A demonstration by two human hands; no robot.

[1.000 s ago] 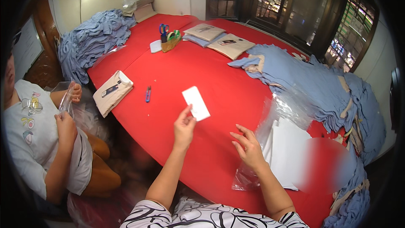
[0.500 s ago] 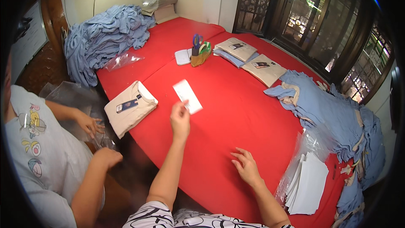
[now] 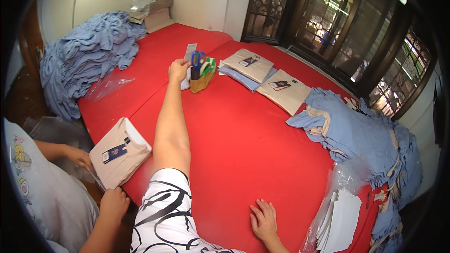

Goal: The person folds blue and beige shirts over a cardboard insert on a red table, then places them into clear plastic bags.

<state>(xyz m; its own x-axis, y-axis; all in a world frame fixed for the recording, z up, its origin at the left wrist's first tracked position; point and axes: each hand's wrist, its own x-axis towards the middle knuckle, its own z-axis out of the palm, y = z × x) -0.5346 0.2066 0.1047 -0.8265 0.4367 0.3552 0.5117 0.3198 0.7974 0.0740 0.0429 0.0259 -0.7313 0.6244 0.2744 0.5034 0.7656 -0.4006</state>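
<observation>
Stretched far across the red-covered table [image 3: 243, 159], my left hand [image 3: 178, 70] pinches a white paper slip [image 3: 190, 51]. It is just left of a small brown holder [image 3: 201, 83] containing blue-handled scissors [image 3: 198, 59] and a green-and-white item. Partly behind my fingers, a white pad [image 3: 184, 85] lies beside the holder. My right hand [image 3: 264, 219] is on or just above the cloth near the front edge, fingers apart and nothing in them. To its right, white sheets [image 3: 341, 220] lie next to a clear plastic bag [image 3: 323, 211].
A co-worker's hands [image 3: 115, 202] are at a folded beige shirt [image 3: 115, 154] at the left edge. Blue garments are heaped at the far left [image 3: 89, 56] and right [image 3: 356, 131]. Folded packed shirts [image 3: 248, 63] lie near the windows. A clear bag [image 3: 108, 86] lies by the left heap.
My left hand has carried the slip forward and left to the holder. My right hand has shifted slightly toward the front edge. The co-worker's hands have come to the folded shirt, now tilted.
</observation>
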